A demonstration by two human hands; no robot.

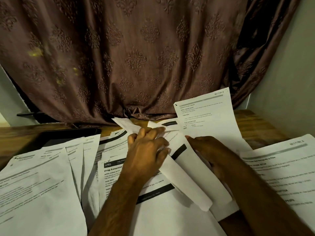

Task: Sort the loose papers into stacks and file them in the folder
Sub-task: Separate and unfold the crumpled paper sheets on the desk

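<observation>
Patterned brown curtain [136, 57] behind wooden table [255, 123].

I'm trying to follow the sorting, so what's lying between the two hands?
In the head view, a folded sheet runs diagonally between the left hand and right hand, overlapping other printed papers. No bare table shows there.

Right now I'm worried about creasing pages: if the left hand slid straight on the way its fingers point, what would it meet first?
Probably the small folded sheet just beyond the left hand, then the curtain; depth is unclear.
</observation>
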